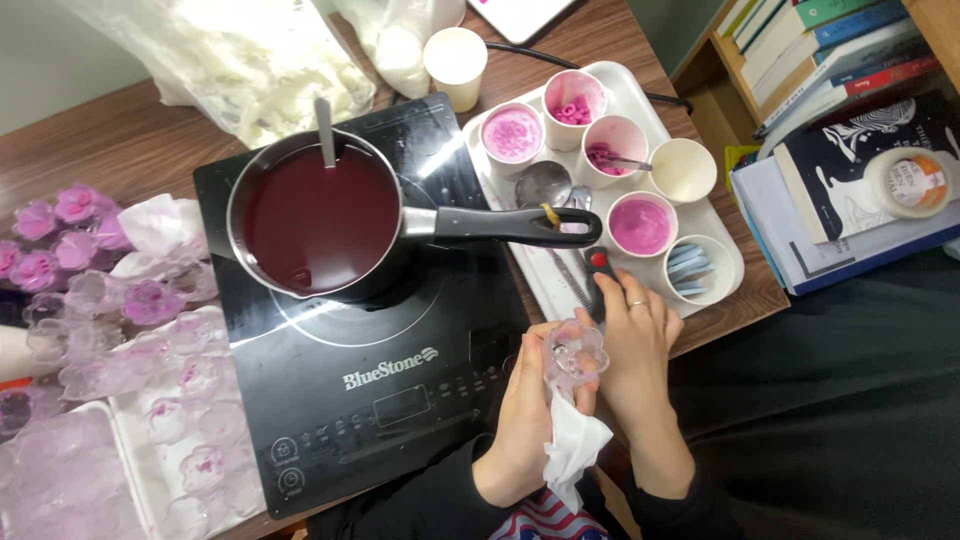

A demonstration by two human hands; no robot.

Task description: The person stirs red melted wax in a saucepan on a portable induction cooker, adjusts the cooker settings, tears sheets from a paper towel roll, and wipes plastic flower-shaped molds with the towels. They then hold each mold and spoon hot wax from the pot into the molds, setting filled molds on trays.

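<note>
Hands meet just off the near right corner of the black induction cooktop [380,390]. We cup a clear flower-shaped mould [575,352] between them: our left hand [525,410] closes round it from below, also pinching a white tissue [575,445]; our right hand [630,340] wraps its far side, fingers curled. The saucepan [315,215] of dark red liquid sits on the cooktop's far left part, handle pointing right.

Head camera looks steeply down, close over the cooktop [370,370]

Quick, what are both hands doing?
Left hand: closed on the clear flower-shaped mould and white tissue.
Right hand: closed on the same mould.
</note>
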